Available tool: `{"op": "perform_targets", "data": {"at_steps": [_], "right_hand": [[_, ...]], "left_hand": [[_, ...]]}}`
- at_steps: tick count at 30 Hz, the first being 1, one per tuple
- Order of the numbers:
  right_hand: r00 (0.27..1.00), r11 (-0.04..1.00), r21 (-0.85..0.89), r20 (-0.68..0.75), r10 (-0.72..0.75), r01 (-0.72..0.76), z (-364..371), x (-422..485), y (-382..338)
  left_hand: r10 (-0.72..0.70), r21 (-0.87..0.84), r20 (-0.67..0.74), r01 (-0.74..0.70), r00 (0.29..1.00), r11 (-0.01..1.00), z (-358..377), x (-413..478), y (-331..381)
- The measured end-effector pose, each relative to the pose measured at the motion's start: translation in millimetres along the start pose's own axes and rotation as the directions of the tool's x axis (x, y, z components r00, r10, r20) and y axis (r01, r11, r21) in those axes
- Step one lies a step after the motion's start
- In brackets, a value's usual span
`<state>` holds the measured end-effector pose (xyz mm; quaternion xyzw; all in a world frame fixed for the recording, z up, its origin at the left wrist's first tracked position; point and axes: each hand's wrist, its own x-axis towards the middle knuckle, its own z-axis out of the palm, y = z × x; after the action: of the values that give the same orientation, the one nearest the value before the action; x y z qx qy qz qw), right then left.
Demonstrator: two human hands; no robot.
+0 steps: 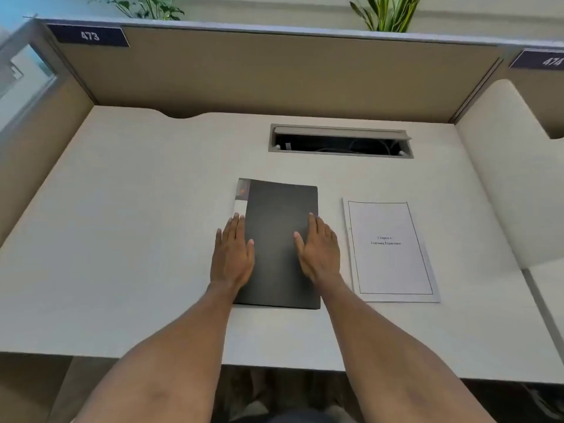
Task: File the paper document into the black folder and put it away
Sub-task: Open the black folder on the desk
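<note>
Your left hand (233, 254) and right hand (319, 251) lie spread flat on the closed black rectangular folder (279, 245); the white printed paper document (390, 250) lies just right, long axis parallel, nearer your right hand.

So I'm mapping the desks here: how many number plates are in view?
2. Plate 473 sits at the top left of the back partition; plate 474 is at the far right, cut off by the frame edge. Others may lie outside the view.

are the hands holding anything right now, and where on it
Nothing is gripped. The left hand lies flat on the black folder's left edge, the right hand flat on its right edge. The paper lies untouched beside it.
</note>
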<state>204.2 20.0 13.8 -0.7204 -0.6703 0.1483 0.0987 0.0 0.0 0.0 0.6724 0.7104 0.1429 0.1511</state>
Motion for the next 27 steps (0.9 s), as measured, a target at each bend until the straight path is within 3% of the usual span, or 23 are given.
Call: {"op": "perform_targets", "data": {"at_steps": [7, 13, 19, 27], "right_hand": [[0.992, 0.996, -0.087, 0.129, 0.011, 0.001, 30.2, -11.8, -15.4], [0.986, 0.988, -0.151, 0.164, 0.014, 0.011, 44.4, -17.0, -21.7], [0.984, 0.987, -0.159, 0.172, 0.034, -0.006, 49.2, -17.6, -22.7], [0.987, 0.986, -0.165, 0.162, 0.025, 0.002, 49.5, -18.0, -21.2]], "left_hand": [[0.039, 0.092, 0.056, -0.045, 0.998, 0.995, 6.1, -25.0, -33.0], [0.259, 0.214, 0.222, -0.306, 0.94, 0.928, 12.6, -42.1, -46.5], [0.308, 0.239, 0.377, -0.413, 0.874, 0.879, 20.5, -60.9, -44.6], [0.316, 0.33, 0.337, -0.426, 0.887, 0.843, 15.1, -68.6, -44.9]]}}
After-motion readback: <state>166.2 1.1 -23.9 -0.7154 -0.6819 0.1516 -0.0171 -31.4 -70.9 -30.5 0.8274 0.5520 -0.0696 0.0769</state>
